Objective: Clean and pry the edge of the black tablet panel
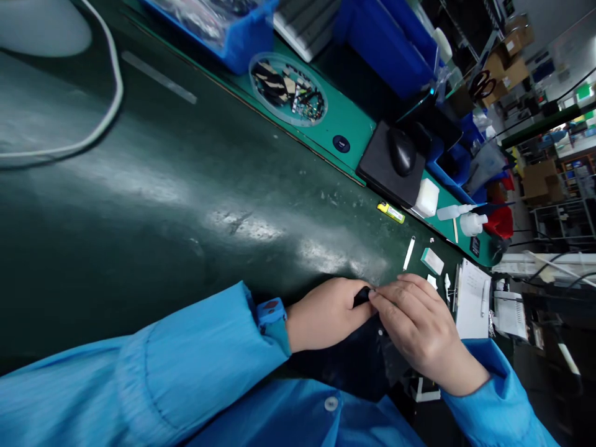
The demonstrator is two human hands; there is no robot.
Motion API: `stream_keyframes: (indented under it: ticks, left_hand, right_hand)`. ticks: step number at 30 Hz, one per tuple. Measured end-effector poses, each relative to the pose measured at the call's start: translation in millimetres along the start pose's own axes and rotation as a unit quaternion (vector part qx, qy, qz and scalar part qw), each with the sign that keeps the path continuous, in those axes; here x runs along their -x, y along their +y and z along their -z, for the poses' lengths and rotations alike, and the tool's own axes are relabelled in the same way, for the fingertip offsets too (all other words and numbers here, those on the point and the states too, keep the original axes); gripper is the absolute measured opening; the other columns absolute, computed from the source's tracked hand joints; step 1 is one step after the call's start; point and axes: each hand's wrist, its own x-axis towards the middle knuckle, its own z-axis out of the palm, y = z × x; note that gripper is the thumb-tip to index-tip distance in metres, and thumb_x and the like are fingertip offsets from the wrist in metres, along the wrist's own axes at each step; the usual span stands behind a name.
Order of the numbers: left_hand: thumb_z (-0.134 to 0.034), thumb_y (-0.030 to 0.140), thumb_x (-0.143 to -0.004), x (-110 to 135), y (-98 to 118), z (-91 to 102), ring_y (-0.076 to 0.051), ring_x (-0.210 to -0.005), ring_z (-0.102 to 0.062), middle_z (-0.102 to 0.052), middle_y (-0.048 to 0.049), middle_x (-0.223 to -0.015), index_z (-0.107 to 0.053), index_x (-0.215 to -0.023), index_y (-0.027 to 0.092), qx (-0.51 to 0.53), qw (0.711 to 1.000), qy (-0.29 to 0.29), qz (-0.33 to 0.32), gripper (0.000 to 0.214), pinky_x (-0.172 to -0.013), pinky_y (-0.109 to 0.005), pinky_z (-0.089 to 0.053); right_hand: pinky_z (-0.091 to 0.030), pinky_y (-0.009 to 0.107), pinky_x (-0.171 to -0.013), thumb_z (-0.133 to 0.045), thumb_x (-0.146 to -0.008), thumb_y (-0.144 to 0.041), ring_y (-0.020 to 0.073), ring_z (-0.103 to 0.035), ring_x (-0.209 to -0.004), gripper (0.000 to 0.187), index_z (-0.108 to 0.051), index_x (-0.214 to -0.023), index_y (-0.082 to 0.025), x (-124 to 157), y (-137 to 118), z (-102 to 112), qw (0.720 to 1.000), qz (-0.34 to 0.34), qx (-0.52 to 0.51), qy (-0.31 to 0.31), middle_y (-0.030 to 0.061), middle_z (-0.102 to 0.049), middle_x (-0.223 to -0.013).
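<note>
Black part (pixel 362 297) held btw L hand (pixel 326 313) & R hand (pixel 419 316), both closed on it.

Electronics assembly workshop; green workbench (pixel 186 205)

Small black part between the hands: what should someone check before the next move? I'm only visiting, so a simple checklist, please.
1. The small black part is held between the left hand and right hand: ok.
2. Condition of that part: cannot tell, as the fingers hide most of it.
3. The blue wrist band is on the left wrist: ok.
4. The green bench mat is free of loose bits: not ok, pale flecks lie on it.
5. The white paper sheet lies flat beside the right hand: ok.
</note>
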Motion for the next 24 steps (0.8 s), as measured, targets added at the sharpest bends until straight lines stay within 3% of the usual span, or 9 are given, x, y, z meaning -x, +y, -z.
stream_keyframes:
  ticks: [2,8,14,20,24]
  left_hand:
    - [-0.054,0.032,-0.101,0.1,0.5,0.0,-0.019,-0.082,-0.070,-0.079,-0.0017,-0.089,-0.070,-0.085,0.019,0.004,1.000,-0.004,0.001,0.025,-0.069,-0.029,-0.044]
    - [-0.057,0.037,-0.098,0.6,-0.3,-0.1,-0.016,-0.068,-0.063,-0.071,0.0006,-0.072,-0.060,-0.073,0.020,-0.026,1.000,0.009,0.014,0.030,-0.061,-0.029,-0.039]
    - [-0.054,0.034,-0.100,0.7,0.9,-0.5,-0.019,-0.082,-0.071,-0.079,-0.0026,-0.090,-0.069,-0.085,0.019,-0.002,1.000,-0.007,0.004,0.025,-0.070,-0.030,-0.045]
    - [-0.058,0.032,-0.097,1.0,-0.9,0.3,-0.017,-0.069,-0.064,-0.071,0.0014,-0.070,-0.059,-0.071,0.020,-0.025,1.000,0.010,0.005,0.029,-0.061,-0.029,-0.040]
    - [-0.057,0.034,-0.101,1.1,-2.2,-0.5,-0.019,-0.082,-0.072,-0.080,-0.0010,-0.089,-0.070,-0.086,0.020,-0.001,1.000,-0.001,-0.004,0.024,-0.070,-0.029,-0.046]
  right_hand:
    - [-0.057,0.051,-0.102,-0.056,-0.105,-0.003,0.0251,-0.071,-0.103,0.023,-0.068,-0.124,-0.007,1.6,0.2,-0.1,1.000,-0.007,-0.005,-0.003,0.0159,-0.076,-0.111]
    - [-0.057,0.049,-0.102,-0.059,-0.103,-0.003,0.0242,-0.071,-0.102,0.024,-0.068,-0.125,-0.007,-1.4,0.9,-3.2,1.000,-0.011,-0.014,0.025,0.0156,-0.076,-0.110]
    - [-0.056,0.051,-0.103,-0.058,-0.103,-0.002,0.0256,-0.069,-0.103,0.024,-0.067,-0.125,-0.005,3.0,0.7,-2.2,1.000,-0.018,-0.017,-0.003,0.0169,-0.075,-0.111]
    - [-0.057,0.050,-0.101,-0.057,-0.103,-0.003,0.0255,-0.071,-0.102,0.024,-0.068,-0.124,-0.005,-1.6,-1.1,-3.1,1.000,-0.002,-0.009,0.030,0.0163,-0.076,-0.109]
    - [-0.057,0.050,-0.103,-0.056,-0.103,-0.002,0.0257,-0.071,-0.102,0.025,-0.068,-0.125,-0.007,2.0,-1.3,-0.9,1.000,-0.012,-0.003,0.001,0.0153,-0.076,-0.110]
